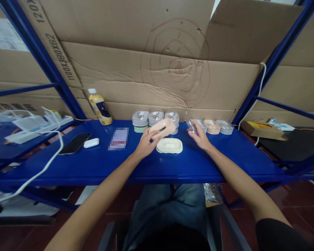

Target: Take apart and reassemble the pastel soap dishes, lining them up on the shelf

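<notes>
My left hand (146, 143) is closed around a pale pink oval tray (165, 127), tilted above the blue shelf. Just below it, a cream oval box base (169, 145) lies flat on the shelf. On the right, my right hand (199, 137) grips a clear plastic lid (189, 122), held up on edge. Behind the left hand stand several lidded oval boxes with grey see-through tops (141, 116). Past the right hand sits a row of low boxes, among them a peach one (211, 126).
The blue shelf (94, 167) also carries a yellow bottle (101, 107), a blurred-out packet (118, 138), a white case (91, 143) and a black phone (75, 143). A white cable (51, 159) hangs at the left. Cardboard (115, 69) backs the shelf, with blue posts on both sides.
</notes>
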